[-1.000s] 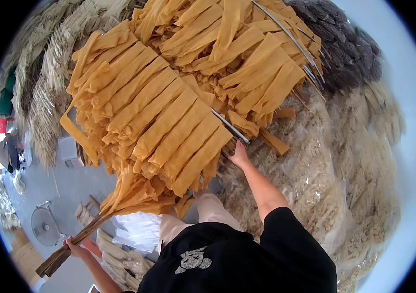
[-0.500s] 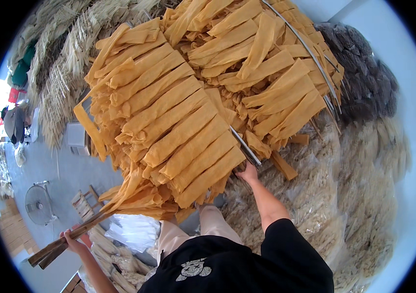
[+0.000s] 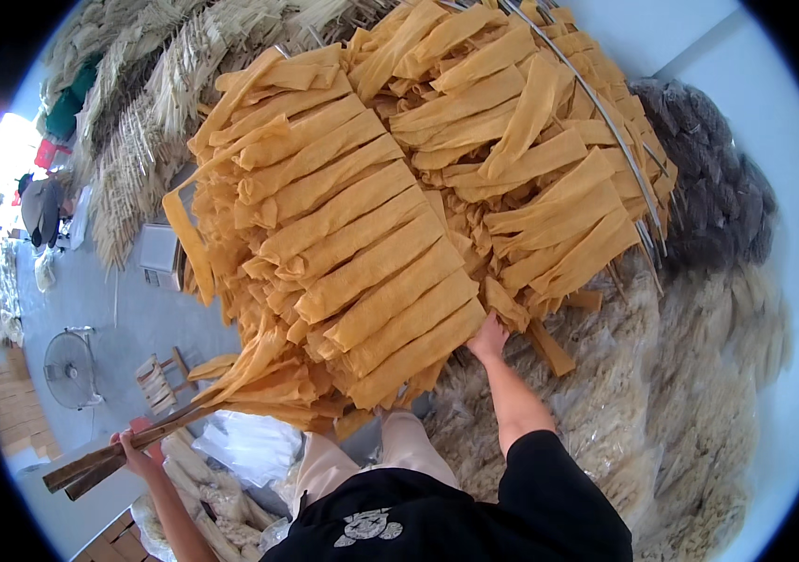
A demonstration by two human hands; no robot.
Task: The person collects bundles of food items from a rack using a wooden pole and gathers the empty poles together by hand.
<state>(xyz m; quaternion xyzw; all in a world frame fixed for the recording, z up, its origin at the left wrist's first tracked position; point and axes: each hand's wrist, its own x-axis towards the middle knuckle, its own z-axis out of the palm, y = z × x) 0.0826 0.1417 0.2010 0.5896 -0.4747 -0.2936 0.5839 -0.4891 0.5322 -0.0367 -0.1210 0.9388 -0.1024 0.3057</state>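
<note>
My left hand (image 3: 137,453) is closed around a pair of brown sticks (image 3: 99,463) at the lower left. Their far ends run in under long orange-yellow strips (image 3: 263,379) that hang off them. A broad stack of orange-yellow folded strips (image 3: 362,248), wrinkled and laid side by side in rows, fills the middle. At its lower right edge is my right hand (image 3: 487,338), fingers bent against the strip ends and partly hidden. What they grip, if anything, cannot be made out. A second heap of the same strips (image 3: 549,178) lies beyond, to the right.
Thin metal rods (image 3: 596,98) cross the right heap. Pale bundles in clear plastic (image 3: 662,393) lie along the right, below a dark grey bundle pile (image 3: 704,169). Pale bundles (image 3: 160,112) fill the far left. A floor fan (image 3: 71,368) and small wooden stool (image 3: 160,382) stand at left.
The view has shifted, so the stack sits further right. Metal rod ends beside my right hand are no longer visible, and that hand now sits against the strip edge. My left hand still holds the sticks.
</note>
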